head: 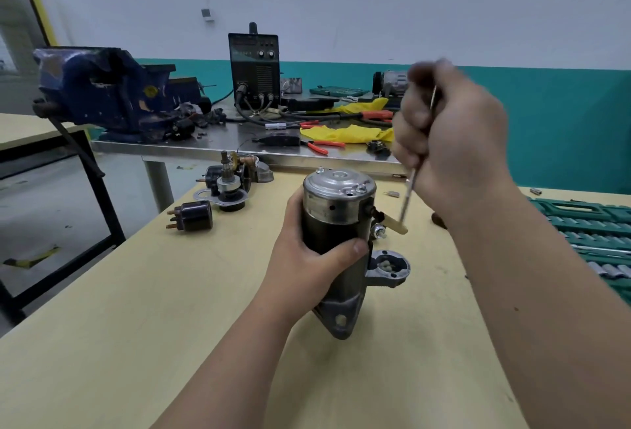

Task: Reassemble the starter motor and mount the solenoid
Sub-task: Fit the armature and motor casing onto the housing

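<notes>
our left hand grips the capped starter motor, right hand clenches a thin tool — the solenoid, we judge, lies unmounted well apart.

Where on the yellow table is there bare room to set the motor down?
Bare table lies left of the left hand, nearer than the black solenoid, and this side of the starter motor. Crowded: loose parts at the far corner, socket set along the right edge, steel bench behind.
</notes>
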